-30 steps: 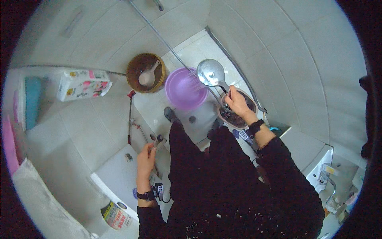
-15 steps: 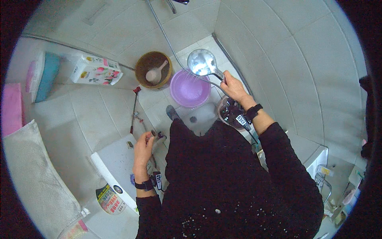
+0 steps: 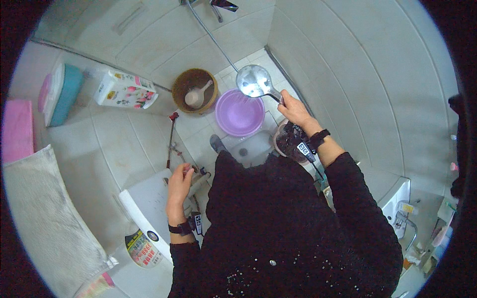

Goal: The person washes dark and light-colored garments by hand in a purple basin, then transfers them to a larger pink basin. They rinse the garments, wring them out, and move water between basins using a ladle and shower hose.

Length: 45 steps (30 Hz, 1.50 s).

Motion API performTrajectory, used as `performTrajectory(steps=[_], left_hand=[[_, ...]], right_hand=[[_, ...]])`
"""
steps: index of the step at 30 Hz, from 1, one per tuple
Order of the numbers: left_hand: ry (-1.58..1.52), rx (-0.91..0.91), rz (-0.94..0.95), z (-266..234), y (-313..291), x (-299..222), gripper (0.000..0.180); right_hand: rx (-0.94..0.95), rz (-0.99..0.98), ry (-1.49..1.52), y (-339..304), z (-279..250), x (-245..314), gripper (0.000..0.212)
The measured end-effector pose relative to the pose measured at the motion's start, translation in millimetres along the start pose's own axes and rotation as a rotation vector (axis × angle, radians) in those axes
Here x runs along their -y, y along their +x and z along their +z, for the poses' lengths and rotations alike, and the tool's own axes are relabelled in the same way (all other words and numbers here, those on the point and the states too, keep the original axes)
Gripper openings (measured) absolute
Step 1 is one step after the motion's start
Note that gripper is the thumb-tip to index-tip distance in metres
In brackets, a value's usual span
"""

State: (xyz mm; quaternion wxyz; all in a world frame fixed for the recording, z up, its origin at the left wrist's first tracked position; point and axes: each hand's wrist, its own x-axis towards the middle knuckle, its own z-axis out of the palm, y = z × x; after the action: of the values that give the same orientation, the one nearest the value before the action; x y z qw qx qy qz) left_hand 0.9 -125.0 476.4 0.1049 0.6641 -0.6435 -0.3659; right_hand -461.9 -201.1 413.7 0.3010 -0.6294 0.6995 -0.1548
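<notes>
My right hand [image 3: 296, 110] is wrapped round the handle of a chrome shower head [image 3: 254, 81]. It hangs over the far edge of a purple basin [image 3: 240, 130], and fine water streams fall into the basin. Below my right wrist, a pale tub [image 3: 279, 148] holds a dark glossy mass that I cannot make out. My left hand [image 3: 179, 188] hovers beside a white fixture [image 3: 141, 191] at the left, its fingers curled in and nothing visible in them. Left of the basin stands a brown bucket [image 3: 214, 94] with a white dipper [image 3: 195, 98] inside.
The shower hose [image 3: 211, 36] runs down from the wall near a tap [image 3: 218, 15]. A thin rod with a red head [image 3: 173, 116] leans at the left. A floral pack [image 3: 126, 90] and grey towel [image 3: 52, 218] hang on the left. My foot [image 3: 216, 144] is near a floor drain [image 3: 243, 152].
The view has shifted slightly. The shower head has tilted a little, and its hose has swung from in front of the basin to behind the head. My left fingers have curled slightly more.
</notes>
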Motion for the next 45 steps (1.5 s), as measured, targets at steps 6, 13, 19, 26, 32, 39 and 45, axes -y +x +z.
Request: performTrajectory(steps=[6,13,19,26,32,39,45], left_hand=[[-0.034,0.006,-0.046,-10.7,5.0,-3.4,0.03],[-0.051,0.038,0.015,-5.4,8.3,-10.2,0.029],[-0.023,0.015,0.03,-8.4,12.8,-10.9,0.029],[0.007,0.046,0.037,-0.7,15.5,-13.8,0.029],[-0.039,0.023,0.039,-2.3,20.7,-12.6,0.028],[0.001,0.078,0.028,3.0,21.6,-10.6,0.028],[0.031,0.072,0.024,-0.3,18.7,-7.3,0.03]], right_hand=[[0.045,-0.067,-0.047,-14.3,-12.5,4.0,0.025],[-0.001,-0.022,0.013,-3.0,-15.3,9.8,0.023],[0.051,-0.078,-0.124,-8.1,-24.9,7.4,0.024],[0.038,0.046,-0.006,-1.7,-21.4,9.2,0.025],[0.009,-0.029,-0.103,-6.1,-25.1,6.8,0.024],[0.016,0.009,-0.032,6.3,-12.5,18.9,0.024],[-0.061,-0.006,-0.018,15.3,0.6,17.3,0.025]])
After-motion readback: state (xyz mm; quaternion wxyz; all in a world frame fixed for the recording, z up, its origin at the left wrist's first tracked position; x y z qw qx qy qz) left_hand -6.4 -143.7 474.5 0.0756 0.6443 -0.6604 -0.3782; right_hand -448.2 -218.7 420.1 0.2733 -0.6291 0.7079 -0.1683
